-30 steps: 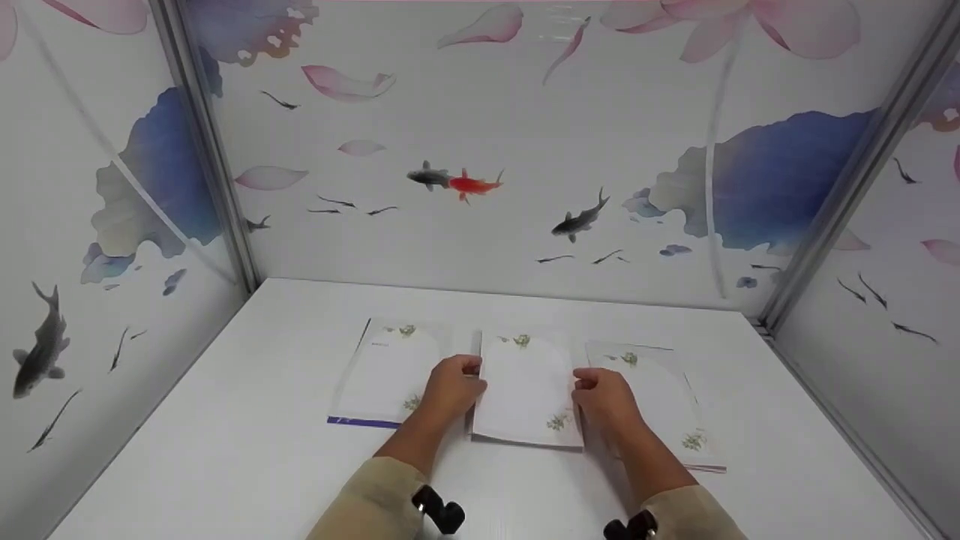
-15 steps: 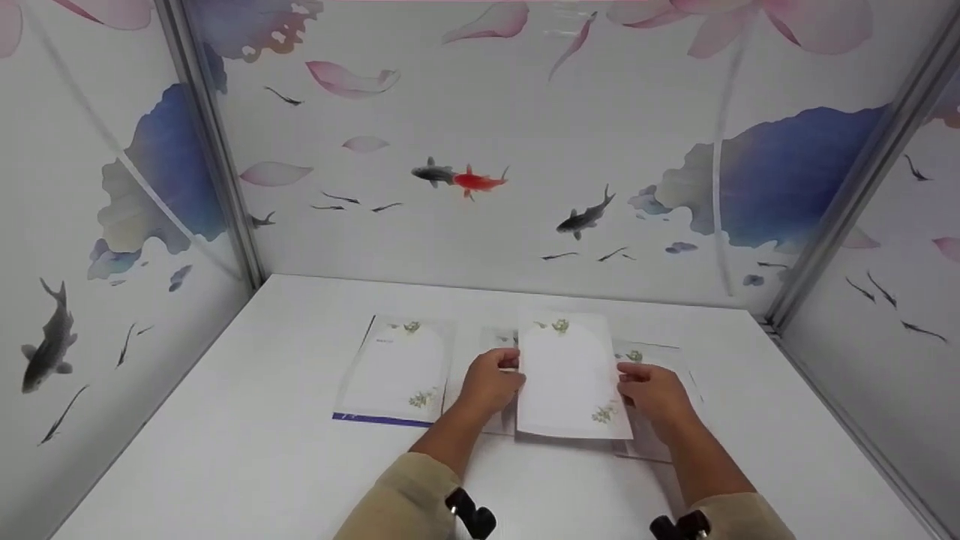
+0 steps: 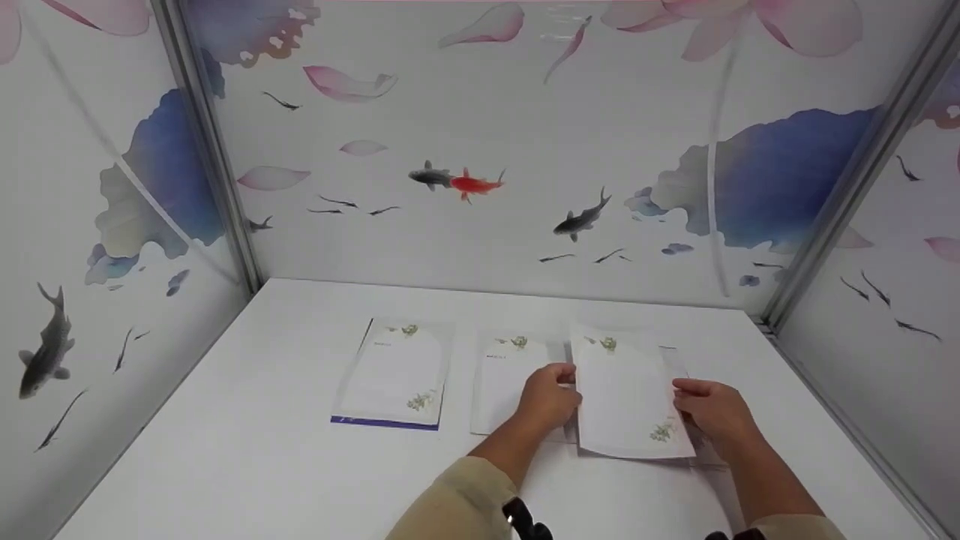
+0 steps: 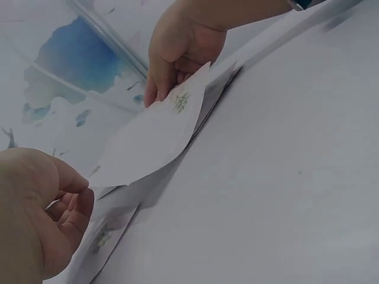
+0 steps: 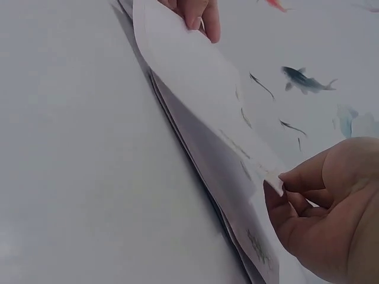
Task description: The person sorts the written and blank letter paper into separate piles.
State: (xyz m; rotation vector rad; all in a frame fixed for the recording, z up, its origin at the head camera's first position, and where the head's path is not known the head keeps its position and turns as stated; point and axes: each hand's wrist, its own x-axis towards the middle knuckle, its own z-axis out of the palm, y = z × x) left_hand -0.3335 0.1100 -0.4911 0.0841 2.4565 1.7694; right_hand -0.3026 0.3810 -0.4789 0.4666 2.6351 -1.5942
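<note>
Between both hands is a white sheet of paper (image 3: pixel 626 397) with green plant prints in two corners. My left hand (image 3: pixel 549 399) pinches its left edge between thumb and fingers. The right edge is pinched by my right hand (image 3: pixel 716 412). In the right wrist view the sheet (image 5: pixel 189 71) bows and is held above a printed stack (image 5: pixel 207 148) lying on the table. That right-hand stack is mostly covered in the head view. Beside my left hand lies the middle printed stack (image 3: pixel 499 382), partly hidden by the hand and forearm.
A third printed stack (image 3: pixel 394 375) with a blue strip along its lower edge lies on the left of the white table (image 3: pixel 247 450). Walls printed with fish and petals (image 3: pixel 465 97) enclose the table at the back and sides.
Both hands have lifted the sheet off the middle stack and carried it right, over the right-hand stack. The middle stack's top page, with a short printed line, now shows.
</note>
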